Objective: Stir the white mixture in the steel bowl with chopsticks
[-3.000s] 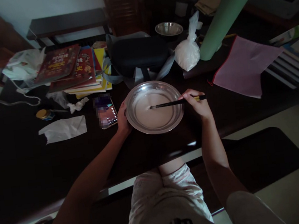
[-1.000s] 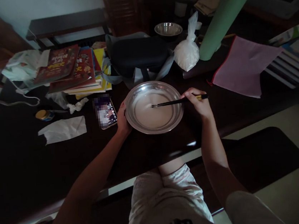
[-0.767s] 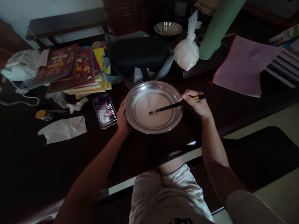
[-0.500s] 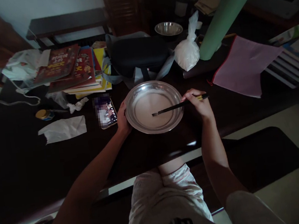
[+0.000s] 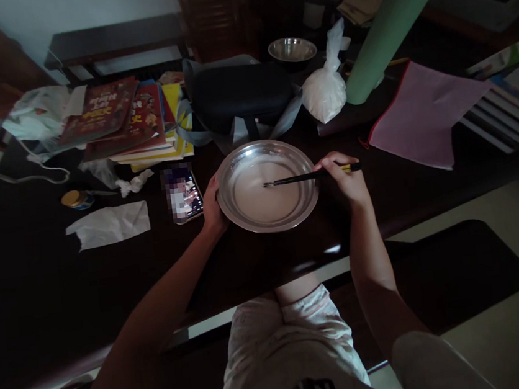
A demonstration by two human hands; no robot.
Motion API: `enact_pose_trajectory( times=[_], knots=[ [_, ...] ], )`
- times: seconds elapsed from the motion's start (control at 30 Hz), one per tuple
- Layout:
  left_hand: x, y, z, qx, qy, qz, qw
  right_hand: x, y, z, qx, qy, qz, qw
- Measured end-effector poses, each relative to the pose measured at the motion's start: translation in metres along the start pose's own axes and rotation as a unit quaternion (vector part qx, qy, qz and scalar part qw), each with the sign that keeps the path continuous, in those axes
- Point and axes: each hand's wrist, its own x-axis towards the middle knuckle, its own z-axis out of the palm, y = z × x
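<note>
Two hands are at the metal basin [image 5: 230, 207], which sits on the dark worktop [image 5: 41, 294] right in front of me. My left hand [image 5: 213, 207] curls around the basin's left rim, fingers closed on the edge. My right hand [image 5: 345, 180] is at the right rim, closed on a pair of dark chopsticks [image 5: 304, 177]; they lie nearly level, pointing left, with their tips down in the pale milky liquid [image 5: 266, 197] that covers the bottom of the basin.

Just left of my left hand a phone [image 5: 183, 194] lies face up with its screen lit. Further left are a crumpled white tissue [image 5: 108, 224] and a small jar with a yellow lid [image 5: 75, 198]. Behind the phone is a stack of books [image 5: 129, 119] with red covers on top. Directly behind the basin stands a dark zipped case [image 5: 241, 93], and to its right a knotted white plastic bag [image 5: 325, 90] beside a leaning green cylinder [image 5: 384, 30]. A smaller steel bowl [image 5: 292, 49] sits further back. A pink sheet [image 5: 419, 114] lies at the right.
</note>
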Motion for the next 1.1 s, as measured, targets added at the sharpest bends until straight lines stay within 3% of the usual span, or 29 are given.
enact_pose_trajectory(
  times=[0.07,0.23,0.4,0.57,0.7,0.87,1.03,1.1],
  knots=[
    [-0.0003,0.0,0.0003,-0.004,0.002,-0.001,1.0,-0.0003,-0.0006,-0.0006,0.006,0.012,0.013,1.0],
    [-0.0009,0.0002,0.0009,-0.005,0.001,0.001,1.0,0.0,-0.0012,0.0012,-0.008,-0.046,-0.003,0.999],
    [-0.0017,0.0023,0.0035,-0.01,0.017,-0.007,1.0,-0.0007,-0.0005,0.0,0.015,0.019,0.006,1.0],
    [-0.0011,0.0014,0.0027,-0.005,0.011,-0.004,1.0,-0.0002,-0.0008,0.0016,0.002,-0.047,-0.006,0.999],
    [-0.0001,0.0,0.0006,-0.004,0.0,0.002,1.0,-0.0004,0.0003,0.0012,0.014,0.015,0.0,1.0],
    [0.0007,-0.0004,-0.0006,-0.006,-0.011,0.002,1.0,-0.0009,0.0005,0.0021,0.009,-0.045,-0.004,0.999],
    [0.0004,0.0001,0.0004,0.002,-0.002,0.002,1.0,-0.0011,0.001,0.0011,0.004,0.016,0.008,1.0],
    [-0.0004,0.001,0.0016,0.001,0.001,0.001,1.0,-0.0012,0.0008,0.0012,0.014,0.006,0.012,1.0]
  ],
)
